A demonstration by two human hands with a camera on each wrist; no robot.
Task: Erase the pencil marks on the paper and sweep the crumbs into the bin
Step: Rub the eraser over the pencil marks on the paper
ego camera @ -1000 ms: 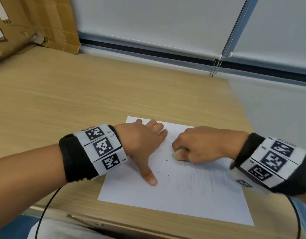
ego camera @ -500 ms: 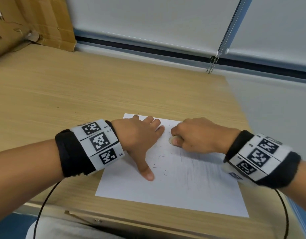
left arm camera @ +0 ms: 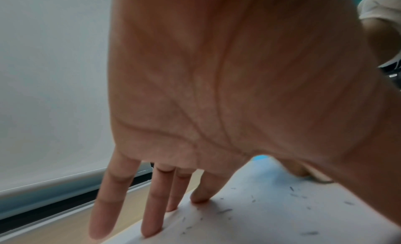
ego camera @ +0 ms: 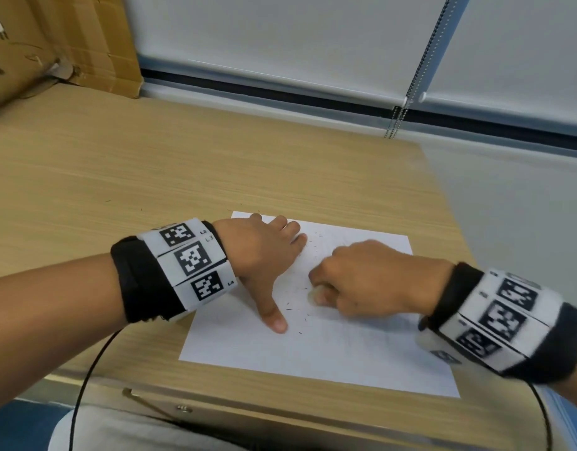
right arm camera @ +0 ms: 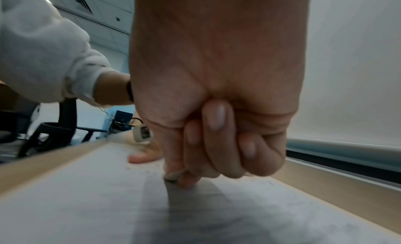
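We are rubbing a small pale eraser (ego camera: 314,295), pinched in the curled fingers of our right hand (ego camera: 375,281), across the white sheet of paper (ego camera: 329,353) lying near the front edge of the light wooden desk (ego camera: 150,177). Our left hand (ego camera: 264,252) is pressing flat, fingers spread, on the sheet's far left corner. Short strokes away from that hand should be keeping the paper from buckling; dark crumbs (ego camera: 292,309) are lying between the hands, and no bin is showing.

A cardboard box (ego camera: 62,43) stands at the wooden desk's (ego camera: 183,164) far left corner
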